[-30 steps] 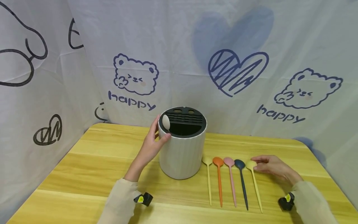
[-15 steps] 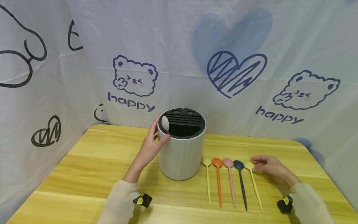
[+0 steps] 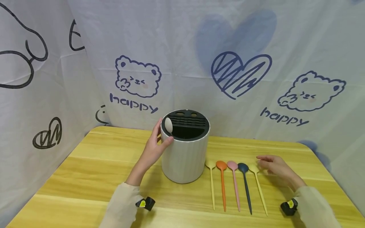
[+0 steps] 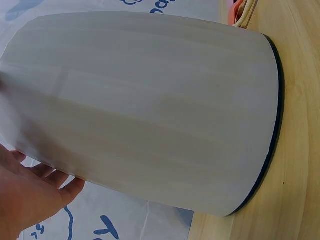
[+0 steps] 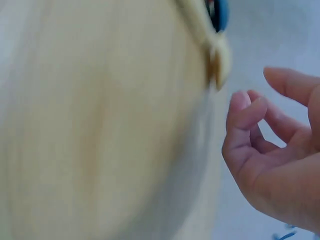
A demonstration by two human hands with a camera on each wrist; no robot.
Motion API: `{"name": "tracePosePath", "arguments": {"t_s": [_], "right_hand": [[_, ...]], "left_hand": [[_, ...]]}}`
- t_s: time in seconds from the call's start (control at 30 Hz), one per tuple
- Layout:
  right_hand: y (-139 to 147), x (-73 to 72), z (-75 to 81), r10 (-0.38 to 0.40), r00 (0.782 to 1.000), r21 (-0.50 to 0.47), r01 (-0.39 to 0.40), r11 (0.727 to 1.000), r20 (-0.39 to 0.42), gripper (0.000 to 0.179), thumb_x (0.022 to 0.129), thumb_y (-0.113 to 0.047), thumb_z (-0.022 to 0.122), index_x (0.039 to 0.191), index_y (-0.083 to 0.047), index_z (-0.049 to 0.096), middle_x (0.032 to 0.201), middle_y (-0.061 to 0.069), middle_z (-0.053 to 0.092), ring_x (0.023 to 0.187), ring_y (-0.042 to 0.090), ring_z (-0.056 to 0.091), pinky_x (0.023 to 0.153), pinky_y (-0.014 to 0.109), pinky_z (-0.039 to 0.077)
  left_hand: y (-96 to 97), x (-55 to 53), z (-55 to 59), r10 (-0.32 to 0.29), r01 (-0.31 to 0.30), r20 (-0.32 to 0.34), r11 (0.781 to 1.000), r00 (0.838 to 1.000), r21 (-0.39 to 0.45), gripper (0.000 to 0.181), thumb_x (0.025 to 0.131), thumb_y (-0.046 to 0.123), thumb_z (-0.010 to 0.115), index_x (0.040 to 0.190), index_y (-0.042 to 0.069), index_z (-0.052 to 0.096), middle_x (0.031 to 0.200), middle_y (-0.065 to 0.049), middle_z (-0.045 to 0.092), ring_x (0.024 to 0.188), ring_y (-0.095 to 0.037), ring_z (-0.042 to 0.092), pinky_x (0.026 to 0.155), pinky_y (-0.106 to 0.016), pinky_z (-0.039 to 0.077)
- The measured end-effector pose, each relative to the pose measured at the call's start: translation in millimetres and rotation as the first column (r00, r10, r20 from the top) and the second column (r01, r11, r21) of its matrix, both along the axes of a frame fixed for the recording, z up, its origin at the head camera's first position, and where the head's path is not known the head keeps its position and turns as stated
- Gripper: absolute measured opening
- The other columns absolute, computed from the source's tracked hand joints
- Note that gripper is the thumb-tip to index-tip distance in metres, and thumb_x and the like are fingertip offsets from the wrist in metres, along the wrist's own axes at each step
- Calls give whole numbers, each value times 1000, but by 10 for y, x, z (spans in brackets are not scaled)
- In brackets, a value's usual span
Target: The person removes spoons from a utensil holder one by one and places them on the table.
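Observation:
A ribbed white utensil holder (image 3: 183, 161) with a black slotted top stands upright on the table. My left hand (image 3: 152, 148) holds its left side, thumb at the rim and fingers round the back; the left wrist view shows the fingers along the holder wall (image 4: 150, 110). A white spoon (image 3: 169, 125) stands in the holder's front opening, bowl up. My right hand (image 3: 278, 167) hovers with loosely bent fingers just right of a pale yellow spoon (image 3: 260, 190), holding nothing. In the right wrist view a gap shows between the hand (image 5: 275, 150) and that spoon's bowl (image 5: 221, 62).
Left of that spoon, a dark blue spoon (image 3: 246, 190), a pink spoon (image 3: 235, 186), an orange spoon (image 3: 223, 186) and another pale yellow spoon (image 3: 212, 186) lie in a row, bowls away from me. A printed white cloth (image 3: 182, 63) hangs behind the wooden table (image 3: 85, 177).
My right hand, earlier at the bowl of the rightmost yellow spoon, has come up off it slightly. My left hand and the utensil holder have stayed put.

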State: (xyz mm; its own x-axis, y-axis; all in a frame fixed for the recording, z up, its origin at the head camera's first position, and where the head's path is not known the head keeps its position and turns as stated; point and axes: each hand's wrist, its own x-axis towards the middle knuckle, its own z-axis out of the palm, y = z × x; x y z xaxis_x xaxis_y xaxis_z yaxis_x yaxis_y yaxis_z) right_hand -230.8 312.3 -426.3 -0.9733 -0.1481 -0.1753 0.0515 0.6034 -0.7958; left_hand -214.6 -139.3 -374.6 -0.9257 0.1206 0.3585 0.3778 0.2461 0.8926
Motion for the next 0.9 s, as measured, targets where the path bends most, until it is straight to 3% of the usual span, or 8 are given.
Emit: {"name": "tracePosePath", "arguments": {"t_s": [0.2, 0.37, 0.5, 0.7, 0.9], "right_hand": [[-267, 80, 226, -5, 996, -13, 3, 1000, -94, 55, 101, -30, 50, 140, 8, 43, 135, 27, 50, 117, 38, 52, 80, 37, 52], [-550, 173, 425, -34, 983, -70, 22, 997, -179, 48, 99, -26, 54, 135, 6, 51, 125, 22, 60, 108, 32, 58, 74, 32, 54], [-775, 256, 586, -36, 980, -144, 7, 990, -197, 43, 98, -22, 58, 131, 4, 56, 118, 19, 64, 98, 20, 63, 72, 31, 54], [-1049, 324, 844, 17, 976, -216, -65, 974, -216, 43, 99, -24, 56, 131, 5, 55, 119, 18, 63, 104, 23, 63, 83, 33, 54], [-1325, 285, 1157, 1, 971, -257, -64, 964, -240, 43, 98, -28, 57, 129, 1, 57, 122, 16, 63, 110, 25, 60, 92, 33, 50]], "left_hand": [[23, -1, 1, -3, 3, 9, 1000, 1000, -7, 85, 91, 42, 61, 156, 16, 14, 158, -11, 20, 141, -33, 25, 110, -52, 28], [31, -4, 0, -6, 6, 20, 1000, 1000, -3, 84, 91, 40, 61, 156, 16, 14, 159, -10, 19, 142, -32, 24, 110, -52, 27], [24, -13, 5, 1, -1, 9, 1000, 1000, 4, 82, 91, 36, 60, 156, 16, 14, 158, -11, 20, 141, -33, 24, 111, -53, 27], [24, -14, 12, -8, 8, 7, 1000, 1000, 11, 80, 92, 31, 59, 156, 14, 14, 158, -12, 21, 141, -33, 24, 111, -53, 26], [24, 6, 22, 0, 0, 7, 1000, 1000, 19, 79, 92, 28, 59, 156, 13, 15, 157, -14, 22, 141, -33, 25, 111, -52, 26]]}}
